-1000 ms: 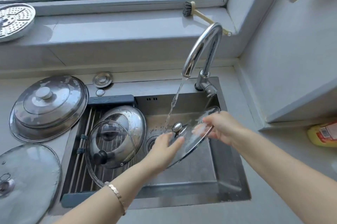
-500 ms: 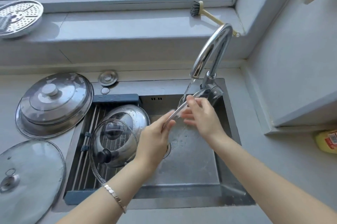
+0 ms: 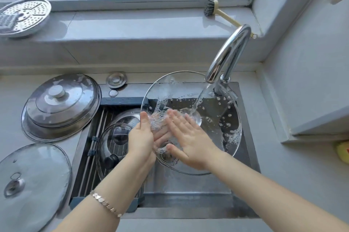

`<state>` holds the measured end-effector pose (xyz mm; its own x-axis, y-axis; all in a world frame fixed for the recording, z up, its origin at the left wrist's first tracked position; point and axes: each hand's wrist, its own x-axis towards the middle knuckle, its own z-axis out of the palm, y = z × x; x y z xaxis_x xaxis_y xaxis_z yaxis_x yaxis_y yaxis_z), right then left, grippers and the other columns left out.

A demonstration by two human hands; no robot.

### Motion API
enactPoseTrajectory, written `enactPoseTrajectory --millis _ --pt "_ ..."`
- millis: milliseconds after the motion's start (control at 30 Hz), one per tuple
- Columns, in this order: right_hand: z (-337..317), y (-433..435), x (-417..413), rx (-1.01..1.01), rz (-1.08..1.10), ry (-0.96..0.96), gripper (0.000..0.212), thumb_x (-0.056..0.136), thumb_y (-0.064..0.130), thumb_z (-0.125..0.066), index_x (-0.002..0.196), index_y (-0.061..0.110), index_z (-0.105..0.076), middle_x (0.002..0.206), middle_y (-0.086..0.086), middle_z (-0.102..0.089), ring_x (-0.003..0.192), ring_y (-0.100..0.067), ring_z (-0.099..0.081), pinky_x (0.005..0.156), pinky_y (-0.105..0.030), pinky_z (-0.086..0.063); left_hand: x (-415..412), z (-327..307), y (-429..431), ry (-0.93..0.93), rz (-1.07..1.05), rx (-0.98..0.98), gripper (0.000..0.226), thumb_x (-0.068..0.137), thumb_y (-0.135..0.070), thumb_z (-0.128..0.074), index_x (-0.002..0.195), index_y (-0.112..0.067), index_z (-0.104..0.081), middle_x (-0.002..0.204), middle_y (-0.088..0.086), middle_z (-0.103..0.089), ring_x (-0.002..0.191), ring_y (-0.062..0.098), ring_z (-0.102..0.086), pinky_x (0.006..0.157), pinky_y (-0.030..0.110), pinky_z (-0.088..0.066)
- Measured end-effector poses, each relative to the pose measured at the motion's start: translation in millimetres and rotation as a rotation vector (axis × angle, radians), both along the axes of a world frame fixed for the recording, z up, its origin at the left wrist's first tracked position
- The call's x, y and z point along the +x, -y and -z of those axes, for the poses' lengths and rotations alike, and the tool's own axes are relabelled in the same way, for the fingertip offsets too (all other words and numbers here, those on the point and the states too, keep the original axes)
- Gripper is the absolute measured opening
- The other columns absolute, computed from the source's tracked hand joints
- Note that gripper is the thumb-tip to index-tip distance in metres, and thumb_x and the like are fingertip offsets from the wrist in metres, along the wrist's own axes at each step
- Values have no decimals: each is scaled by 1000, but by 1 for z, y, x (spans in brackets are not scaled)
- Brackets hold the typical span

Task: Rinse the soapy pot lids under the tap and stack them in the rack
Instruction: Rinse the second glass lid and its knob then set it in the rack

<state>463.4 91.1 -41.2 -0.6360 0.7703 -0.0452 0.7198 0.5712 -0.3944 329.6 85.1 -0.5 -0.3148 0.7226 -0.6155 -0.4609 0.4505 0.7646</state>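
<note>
Glass lid (image 3: 213, 112) under tap (image 3: 229, 54), left hand (image 3: 141, 137) gripping rim, right hand (image 3: 188, 137) seemingly flat inside.

The grey tabletop (image 3: 283, 190) surrounds a steel sink (image 3: 190, 190). On its left part a large steel lid (image 3: 60, 107) rests tilted, its far edge raised, and nearer lies a flat glass lid (image 3: 32, 180), just beside it. Behind the sink a small round metal stopper (image 3: 116, 80) lies on the tabletop. At the far right edge sits a yellow object (image 3: 342, 151), mostly cut off. A slatted rack (image 3: 90, 156) spans the sink's left half.
</note>
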Motion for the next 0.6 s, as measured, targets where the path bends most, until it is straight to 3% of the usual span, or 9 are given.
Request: enactPoseTrajectory --millis 67,133,200,300,367,400,500,600 --pt "-2 -14 7 -8 146 98 83 76 70 14 139 16 19 150 -3 24 140 -17 23 111 -29 22 1 -1 3 7 35 7 48 95 -43 -37 113 -1 -53 97 20 -69 63 23 -72 61 37 -59" --pt "-11 -27 -3 -21 263 98 87 75 70 13 139 11 22 145 -4 31 136 -15 30 109 -29 25 8 0 4 -31 62 3 47 95 -44 -36 100 -3 -59 79 15 -72 60 22 -71 61 40 -58" --pt "-20 -26 -20 -1 165 7 83 79 64 15 140 9 18 147 -4 28 138 -17 27 111 -30 22 14 0 5 -70 81 4 45 95 -46 -36 92 -10 -64 65 8 -71 59 22 -68 60 35 -55" --pt "-14 -2 -21 25 -147 -9 67 89 53 6 142 12 10 153 -5 12 142 -18 14 115 -29 12 9 0 8 -51 78 -2 41 94 -45 -38 89 -13 -64 79 8 -70 76 22 -67 71 34 -52" --pt "-8 -1 -3 131 -149 36 67 92 54 1 144 11 3 153 -8 2 142 -21 2 115 -31 4 2 1 12 -25 103 0 43 94 -45 -36 91 -12 -64 85 12 -72 77 25 -71 72 39 -57" --pt "-5 -8 5 142 -75 106 70 91 57 1 143 10 8 153 -9 7 142 -21 5 116 -31 6 1 3 13 -44 122 1 45 94 -46 -35 93 -12 -64 82 12 -73 72 25 -72 67 38 -58" --pt "-8 -32 16 -79 216 220 73 90 60 -1 137 12 28 148 -8 31 139 -18 27 115 -31 17 8 5 15 -96 144 -28 46 96 -44 -34 91 -9 -64 69 10 -73 58 22 -71 54 32 -57" --pt "-12 -17 -4 -82 13 44 62 91 50 -5 136 17 23 148 -2 28 136 -12 28 116 -31 14 18 3 13 -128 134 -55 42 96 -42 -39 82 -14 -66 69 8 -71 61 20 -69 58 30 -55"
